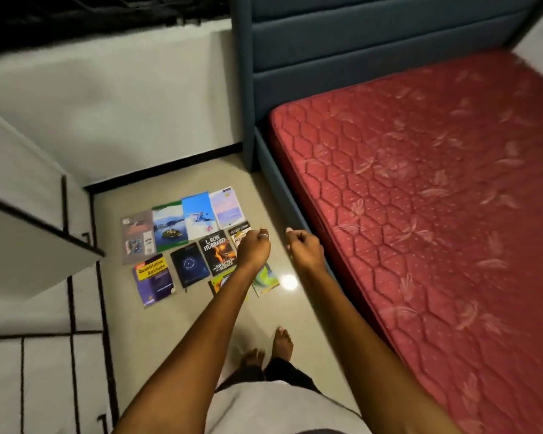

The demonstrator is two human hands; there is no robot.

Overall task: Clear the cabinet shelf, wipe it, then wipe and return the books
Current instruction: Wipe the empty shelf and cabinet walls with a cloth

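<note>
**A:** Your books [198, 242] lie flat on the floor [176, 327], covers up, in rows just beside the bed frame [282, 195], on its wall side. Most look like thin paperbacks, so I'd judge them light and a bit floppy, with glossy covers that may slide under a cloth.

**B:** Where should you take hold?

**A:** By a long edge or the spine. Lying flat on smooth tile, a book gives you no lip, so I'd tip up a corner first, then pinch cover and pages together so it doesn't fan open. The thicker Quantitative Aptitude book [153, 278], farthest from the bed frame, probably wants a fuller grip.

**B:** And your hands now?

**A:** Both arms reach forward and down. Your left hand [254, 247] hangs above the books nearest the bed frame, fingers curled loosely inward, a ring showing; I see nothing held. Your right hand [304, 247] hovers between those books and the bed frame, fingers likewise loosely curled and empty. Neither one touches a book.
</note>
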